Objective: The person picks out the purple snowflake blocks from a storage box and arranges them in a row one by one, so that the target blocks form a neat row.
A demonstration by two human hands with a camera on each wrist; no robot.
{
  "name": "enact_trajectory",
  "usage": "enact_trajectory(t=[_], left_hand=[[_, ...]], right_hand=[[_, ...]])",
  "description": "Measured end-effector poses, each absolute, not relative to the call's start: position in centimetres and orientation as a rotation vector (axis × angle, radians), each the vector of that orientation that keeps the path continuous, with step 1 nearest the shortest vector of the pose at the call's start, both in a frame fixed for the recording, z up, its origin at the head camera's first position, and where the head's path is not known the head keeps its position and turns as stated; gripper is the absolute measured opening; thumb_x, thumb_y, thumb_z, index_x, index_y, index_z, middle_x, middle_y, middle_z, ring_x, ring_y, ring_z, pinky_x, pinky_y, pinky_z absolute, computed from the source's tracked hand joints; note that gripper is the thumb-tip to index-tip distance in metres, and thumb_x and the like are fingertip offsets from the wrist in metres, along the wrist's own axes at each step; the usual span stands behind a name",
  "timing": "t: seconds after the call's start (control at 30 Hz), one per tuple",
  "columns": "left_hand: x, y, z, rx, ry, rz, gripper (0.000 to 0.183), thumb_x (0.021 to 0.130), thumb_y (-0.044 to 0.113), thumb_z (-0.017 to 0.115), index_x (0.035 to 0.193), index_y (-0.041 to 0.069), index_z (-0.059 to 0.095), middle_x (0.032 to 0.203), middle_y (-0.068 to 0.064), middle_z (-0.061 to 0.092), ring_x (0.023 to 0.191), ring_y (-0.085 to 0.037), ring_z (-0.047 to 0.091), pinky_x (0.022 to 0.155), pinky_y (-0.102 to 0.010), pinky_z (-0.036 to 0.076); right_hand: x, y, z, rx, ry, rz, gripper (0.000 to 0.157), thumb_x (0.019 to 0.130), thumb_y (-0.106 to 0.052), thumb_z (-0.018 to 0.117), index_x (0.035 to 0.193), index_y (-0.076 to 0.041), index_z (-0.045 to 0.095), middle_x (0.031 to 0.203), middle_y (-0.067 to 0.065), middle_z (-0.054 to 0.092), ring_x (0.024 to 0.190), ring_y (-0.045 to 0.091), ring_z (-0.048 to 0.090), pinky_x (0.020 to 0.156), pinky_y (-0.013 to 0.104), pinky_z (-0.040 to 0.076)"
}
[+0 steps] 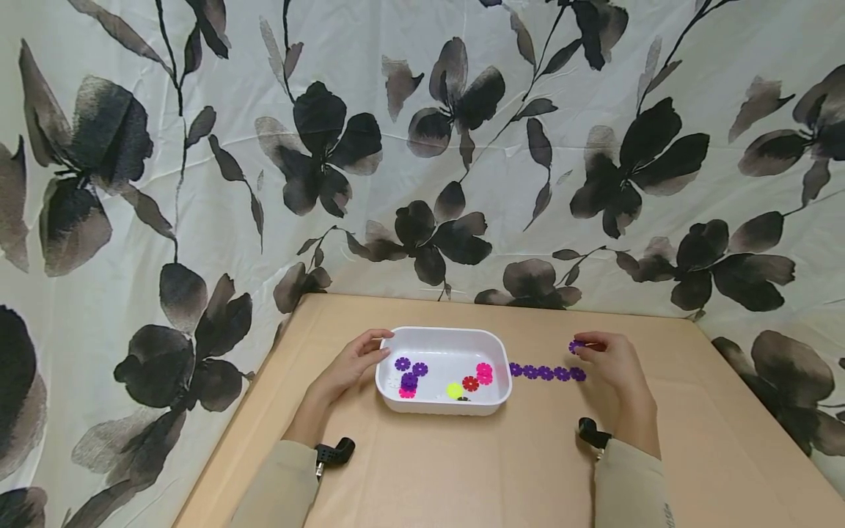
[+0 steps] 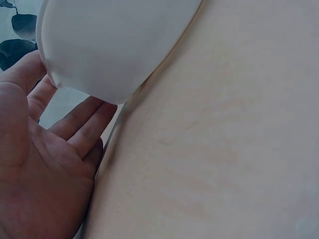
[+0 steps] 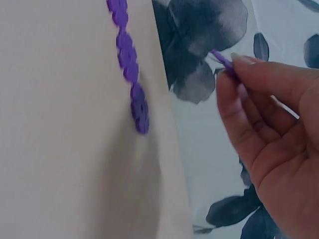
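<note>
At the middle of the table stands a white tray (image 1: 444, 408) with flower-shaped plastic discs in it. My left hand (image 1: 351, 361) holds the tray's left end, fingers and thumb at its rim and wall. In the left wrist view, the fingers of that hand (image 2: 60, 149) reach along the tray's outer side (image 2: 114, 50). My right hand (image 1: 612, 359) pinches a purple flower-shaped disc (image 3: 224, 60) between thumb and index finger, held edge-on in the right wrist view. Just left of this hand runs a row of purple discs (image 1: 545, 372), lined up from the tray's right side.
Inside the tray, purple discs (image 1: 409, 381) gather at the left, while pink discs (image 1: 485, 373), a red disc (image 1: 470, 383) and a yellow disc (image 1: 454, 391) sit at the right. Behind the tan table (image 1: 422, 469) hangs a floral cloth (image 1: 409, 169).
</note>
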State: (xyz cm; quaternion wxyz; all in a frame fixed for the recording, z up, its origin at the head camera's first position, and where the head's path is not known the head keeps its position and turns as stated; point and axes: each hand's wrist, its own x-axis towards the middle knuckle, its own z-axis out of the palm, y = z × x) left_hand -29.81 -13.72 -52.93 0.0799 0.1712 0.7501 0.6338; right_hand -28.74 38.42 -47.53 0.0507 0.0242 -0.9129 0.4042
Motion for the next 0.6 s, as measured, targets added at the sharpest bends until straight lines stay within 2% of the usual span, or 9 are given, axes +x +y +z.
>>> enact_trajectory(t=[0.3,0.6], left_hand=[[-29.7,-13.7,-52.8,0.512,2.239,1.899,0.045,0.106,0.026,0.063,0.147,0.011,0.053,0.156,-0.016,0.051,0.145,-0.037,0.048,0.121,-0.057,0.036],[-29.8,-13.7,-53.0,0.518,2.248,1.895,0.044,0.106,0.028,0.063,0.146,0.012,0.053,0.156,-0.016,0.051,0.145,-0.038,0.048,0.121,-0.057,0.036]], right_hand=[[-27.9,39.8,-48.0,0.024,-2.871,1.212,0.032,0.1,-0.002,0.066,0.128,0.012,0.065,0.12,0.032,0.07,0.1,0.033,0.072,0.08,0.028,0.063],[-27.8,40.5,-48.8,-0.048,-2.92,1.175,0.03,0.1,0.004,0.06,0.129,0.011,0.065,0.126,0.033,0.067,0.114,0.045,0.066,0.1,0.052,0.057]])
